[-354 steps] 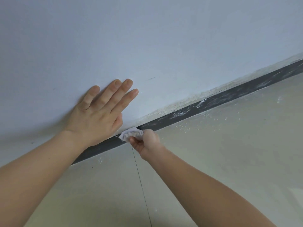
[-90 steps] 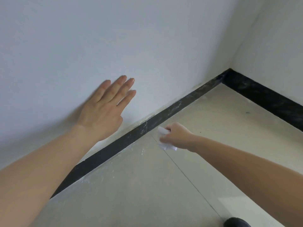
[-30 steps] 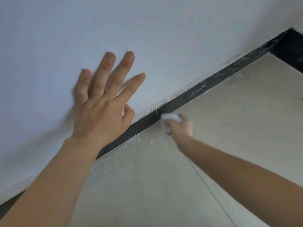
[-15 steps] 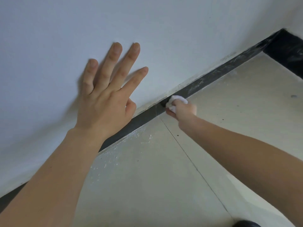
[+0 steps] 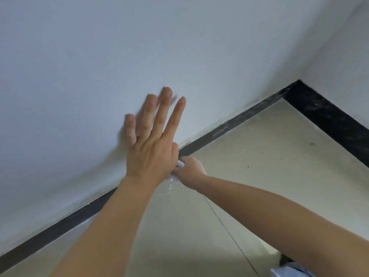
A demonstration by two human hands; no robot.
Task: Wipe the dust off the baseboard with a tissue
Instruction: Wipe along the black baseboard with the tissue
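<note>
A black baseboard (image 5: 229, 128) runs diagonally along the foot of the white wall (image 5: 99, 66), with pale dust streaks toward the corner. My left hand (image 5: 153, 144) is raised before the wall, fingers straight and slightly spread, blurred at the tips. My right hand (image 5: 189, 168) grips a crumpled white tissue (image 5: 180, 164) at the baseboard, just behind my left hand. Most of the tissue is hidden by both hands.
A second black baseboard (image 5: 329, 120) meets the first at the room corner on the upper right. The floor (image 5: 269, 166) is pale tile with a thin joint line and white specks near the wall. A light blue edge of cloth (image 5: 287, 271) shows at the bottom right.
My right hand with the tissue has slid left along the baseboard, behind my left hand. The view has shifted, so the corner sits lower and my left hand sits closer to the middle.
</note>
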